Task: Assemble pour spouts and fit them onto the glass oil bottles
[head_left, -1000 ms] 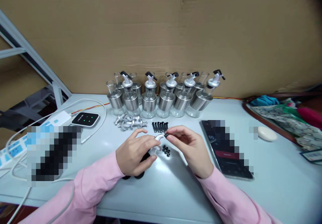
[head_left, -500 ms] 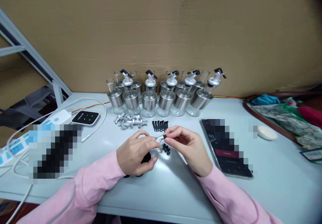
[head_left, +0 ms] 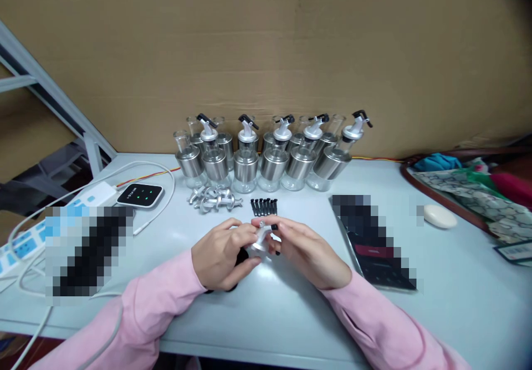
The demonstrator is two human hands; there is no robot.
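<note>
My left hand [head_left: 226, 253] is closed on a silver bottle pourer [head_left: 260, 241], its flared base toward my thumb. A small black cap [head_left: 273, 227] sits at the tip of its spout. My right hand [head_left: 313, 248] curls round the pourer from the other side, fingertips against the spout and the black tip. Small black caps on the table are mostly hidden behind my right fingers. Beyond my hands, several black levers [head_left: 264, 207] lie in a row. A heap of silver pourers [head_left: 214, 199] lies to their left. Black round parts show partly under my left hand.
Glass bottles with steel sleeves [head_left: 246, 166] stand in rows at the back, several with pourers fitted. On the left are a power strip [head_left: 93, 199], a hotspot device [head_left: 140, 195] and white cables. A phone [head_left: 374, 259] and a pale oval object [head_left: 439, 216] lie right.
My right hand has gone from pinching the black tip to curling round the pourer. The pourer has turned more upright in my left hand, and the loose black caps are now mostly covered.
</note>
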